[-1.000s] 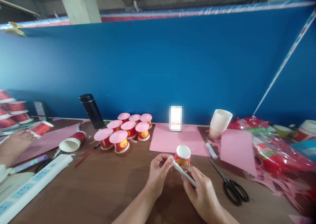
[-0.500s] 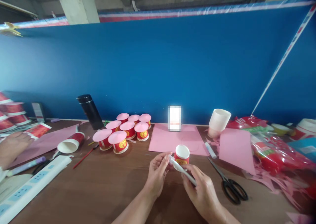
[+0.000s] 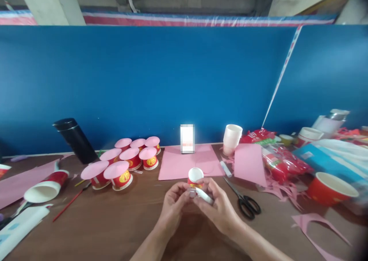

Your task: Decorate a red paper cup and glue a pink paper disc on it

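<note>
My left hand (image 3: 176, 201) pinches a small whitish, partly translucent piece, seemingly the loose end of tape. Close beside it, my right hand (image 3: 215, 201) grips a white roll of tape (image 3: 204, 196), seen nearly edge-on and partly covered by fingers. Just behind both hands stands a red paper cup (image 3: 196, 173), open end up, its lower part hidden by my fingers. To the left are several short red cups (image 3: 122, 180) topped with pink paper discs (image 3: 116, 170).
Pink paper sheets (image 3: 172, 163) lie behind the cup. Black-handled scissors (image 3: 248, 206), a glue stick (image 3: 226, 169) and stacked white cups (image 3: 232, 136) are to the right. A black flask (image 3: 76, 140), a fallen cup (image 3: 59, 180) and a power strip (image 3: 24, 228) stand or lie left.
My hands have drawn closer together, and the white roll has turned and sits more between the fingers. The view has swung right, bringing an orange-red bowl and pink cut-offs into sight.
</note>
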Tool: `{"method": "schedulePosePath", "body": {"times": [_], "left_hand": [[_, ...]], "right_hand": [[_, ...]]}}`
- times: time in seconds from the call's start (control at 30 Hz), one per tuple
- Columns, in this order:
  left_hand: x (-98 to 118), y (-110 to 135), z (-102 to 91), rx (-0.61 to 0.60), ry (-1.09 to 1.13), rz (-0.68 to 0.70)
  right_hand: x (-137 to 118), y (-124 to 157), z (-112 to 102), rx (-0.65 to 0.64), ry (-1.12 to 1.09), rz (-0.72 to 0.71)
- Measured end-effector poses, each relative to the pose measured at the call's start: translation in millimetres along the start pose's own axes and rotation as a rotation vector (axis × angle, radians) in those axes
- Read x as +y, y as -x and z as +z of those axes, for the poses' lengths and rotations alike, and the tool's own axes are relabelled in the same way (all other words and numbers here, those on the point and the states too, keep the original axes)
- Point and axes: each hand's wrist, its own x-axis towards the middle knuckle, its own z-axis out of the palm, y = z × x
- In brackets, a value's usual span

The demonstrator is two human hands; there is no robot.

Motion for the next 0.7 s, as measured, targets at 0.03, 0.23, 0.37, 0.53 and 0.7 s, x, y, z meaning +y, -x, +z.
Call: {"method": "schedulePosePath", "body": {"times": [0.03, 0.23, 0.37, 0.53, 0.7], "left_hand": [[-1.4, 2.1, 1.5, -0.042, 0.002, -0.022], [-2.0, 3.3, 1.9, -0.13, 0.045, -0.088], [1.0, 3.4, 3.6, -0.186, 0.024, -0.135], [-4.2, 4.8, -0.4, -0.186, -0.21, 0.003], [-4.1, 5.3, -4.7, -0.124, -0.388, 0.12]], "right_hand": [[-1.7, 0.1, 1.0, -0.022, -0.009, -0.012], [-9.1, -0.2, -3.9, -0.056, 0.053, -0.068], [-7.4, -3.0, -14.6, -0.035, 0.112, -0.092], [22.2, -31.1, -51.5, 0.11, 0.363, -0.02], [53.0, -70.6, -98.6, 0.194, 0.814, 0.165]]}}
